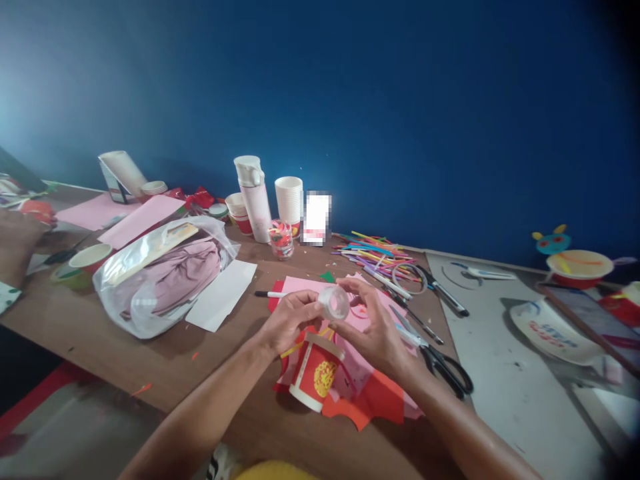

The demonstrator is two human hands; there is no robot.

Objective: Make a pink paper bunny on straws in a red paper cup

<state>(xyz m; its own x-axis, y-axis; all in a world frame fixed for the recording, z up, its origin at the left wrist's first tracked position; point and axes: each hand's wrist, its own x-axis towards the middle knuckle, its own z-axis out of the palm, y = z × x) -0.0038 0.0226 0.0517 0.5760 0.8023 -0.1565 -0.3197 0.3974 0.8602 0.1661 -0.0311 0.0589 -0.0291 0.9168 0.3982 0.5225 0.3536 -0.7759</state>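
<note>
Plainly round and translucent, the tape roll [327,302] in left fingers [309,308], right fingers [358,288] wide alongside.

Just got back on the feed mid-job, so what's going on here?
A person's left hand grips a small, clear-looking roll of tape, and the right hand curves around its other side; whether it touches the roll is hard to tell. Just below them in the picture is a red paper cup, held by neither hand, with pink paper and scissors nearby. Another person's hand shows at far left.
</note>
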